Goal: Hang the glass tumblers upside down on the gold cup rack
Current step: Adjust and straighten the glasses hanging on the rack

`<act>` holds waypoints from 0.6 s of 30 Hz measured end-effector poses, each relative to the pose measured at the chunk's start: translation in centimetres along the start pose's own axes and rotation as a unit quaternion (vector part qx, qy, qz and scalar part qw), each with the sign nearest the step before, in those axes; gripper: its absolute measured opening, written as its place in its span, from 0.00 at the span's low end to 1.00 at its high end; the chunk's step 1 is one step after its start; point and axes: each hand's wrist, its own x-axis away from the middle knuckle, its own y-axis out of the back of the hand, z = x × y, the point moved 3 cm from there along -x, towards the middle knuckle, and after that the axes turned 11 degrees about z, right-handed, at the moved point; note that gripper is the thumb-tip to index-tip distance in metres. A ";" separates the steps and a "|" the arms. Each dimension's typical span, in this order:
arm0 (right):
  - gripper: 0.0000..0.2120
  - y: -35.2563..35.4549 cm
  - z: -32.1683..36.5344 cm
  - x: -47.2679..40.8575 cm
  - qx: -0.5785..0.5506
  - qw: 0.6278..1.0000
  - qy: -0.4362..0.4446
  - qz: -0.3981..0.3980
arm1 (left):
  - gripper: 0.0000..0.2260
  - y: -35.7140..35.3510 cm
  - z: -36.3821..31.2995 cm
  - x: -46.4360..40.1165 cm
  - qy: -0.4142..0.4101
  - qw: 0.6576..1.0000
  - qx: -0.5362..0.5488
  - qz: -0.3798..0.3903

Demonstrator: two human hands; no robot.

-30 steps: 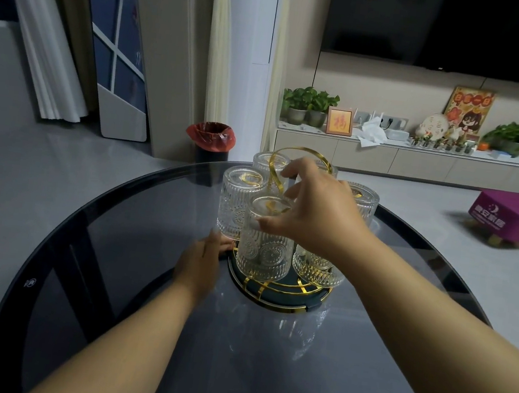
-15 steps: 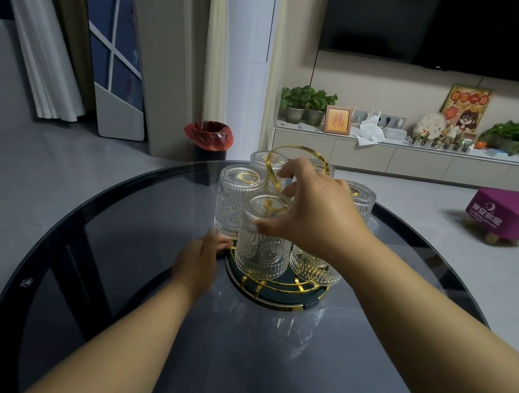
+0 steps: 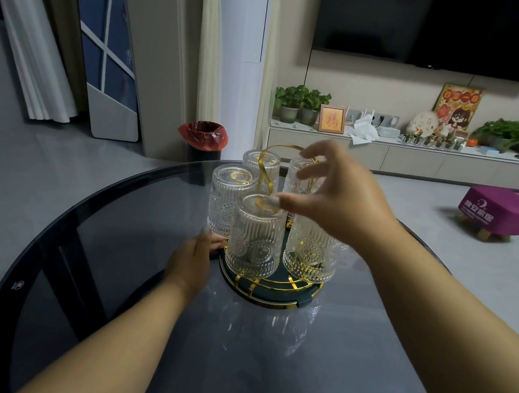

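A single wide-angle camera worn on the person's head looks forward and down across a round glass table (image 3: 115, 276), close above both outstretched forearms. The gold cup rack (image 3: 267, 288) sits near frame centre; beyond it the view reaches the television wall (image 3: 438, 28). Straight edges bow near the margins.

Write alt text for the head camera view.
A right hand hovers open above ribbed clear glass tumblers hanging upside down on a gold wire cup rack, while the left hand steadies its base on a round dark glass table.
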 end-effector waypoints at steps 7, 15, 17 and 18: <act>0.34 2.5 -3.6 1.1 -0.048 0.998 -0.044 -0.022 | 0.24 0.1 -0.1 -0.1 0.006 1.000 0.011 -0.014; 0.39 1.4 -5.5 2.2 -0.002 0.996 -0.081 0.037 | 0.23 -0.1 -0.2 0.0 0.010 1.000 0.019 -0.019; 0.39 1.0 -5.6 2.2 0.014 0.996 -0.085 0.040 | 0.23 -0.1 -0.2 -0.1 0.008 1.000 0.017 -0.019; 0.39 0.9 -5.5 2.1 0.020 0.995 -0.086 0.037 | 0.23 -0.1 -0.2 -0.1 0.008 1.000 0.017 -0.018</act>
